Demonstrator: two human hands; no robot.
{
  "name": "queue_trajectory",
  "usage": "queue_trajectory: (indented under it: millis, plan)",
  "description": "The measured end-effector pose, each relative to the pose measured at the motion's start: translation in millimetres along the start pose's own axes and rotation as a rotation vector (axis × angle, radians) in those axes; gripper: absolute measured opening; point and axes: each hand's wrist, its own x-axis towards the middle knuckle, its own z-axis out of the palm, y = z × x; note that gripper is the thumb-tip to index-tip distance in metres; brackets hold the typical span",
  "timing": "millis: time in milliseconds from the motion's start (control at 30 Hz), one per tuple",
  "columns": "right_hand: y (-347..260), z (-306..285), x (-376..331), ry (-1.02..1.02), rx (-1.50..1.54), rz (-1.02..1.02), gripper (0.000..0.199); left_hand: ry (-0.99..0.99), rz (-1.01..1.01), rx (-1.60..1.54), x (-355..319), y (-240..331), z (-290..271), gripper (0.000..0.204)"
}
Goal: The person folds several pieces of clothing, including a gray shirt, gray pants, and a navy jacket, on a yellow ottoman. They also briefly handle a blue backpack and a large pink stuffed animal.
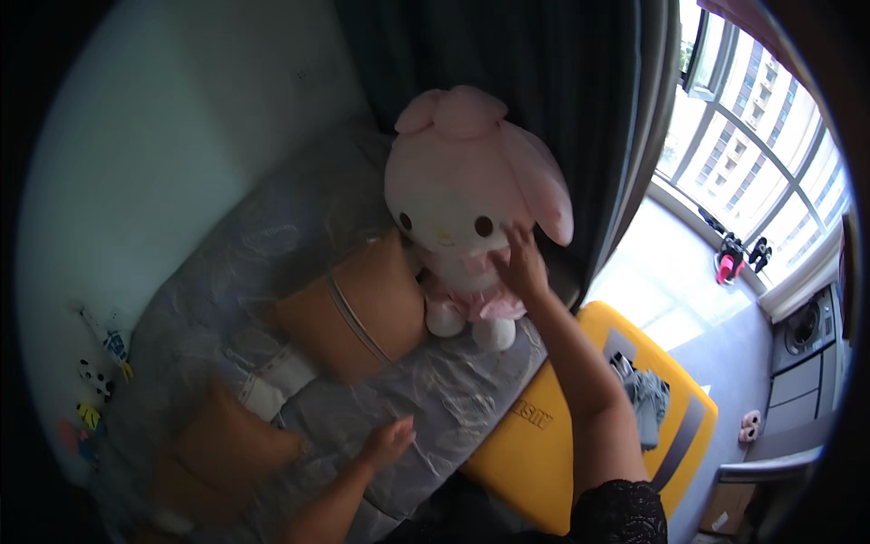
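Observation:
A large pink plush rabbit with long floppy ears sits upright on a plastic-covered grey sofa. My right hand reaches up and touches the toy's cheek and chest, fingers spread on it. Lower down, my left hand hovers open, palm down, just over the crinkled plastic on the sofa seat, holding nothing. An orange-brown cushion with a pale stripe leans beside the rabbit on its left.
Another orange cushion lies at the sofa's near left end. A yellow padded bench with grey clothes stands beside the sofa. Dark curtains hang behind; a bright window, shoes and a washing machine are right.

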Motion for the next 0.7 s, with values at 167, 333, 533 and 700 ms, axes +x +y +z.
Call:
queue_trajectory:
  millis: [167, 333, 533, 700]
  plan:
    - [15.8, 34.2, 184.3, 0.016, -0.503, 0.025, 0.073, 0.0, -0.289, 0.01, -77.1, -85.6, -16.9, 0.046]
    - [48.8, 60.2, 171.3, -0.174, -0.126, 0.219, 0.076, 0.114, -0.583, -0.13, -129.6, -128.7, -12.5, 0.047]
    - [44.0, 54.4, 132.7, -0.257, -0.364, 0.305, 0.047, 0.337, -0.394, 0.122, -40.0, -140.7, -96.2, 0.054]
    - [20.2, 21.4, 65.7, -0.3, -0.285, 0.167, 0.045, 0.817, 0.136, 0.912, 135.6, -85.7, -253.3, 0.076]
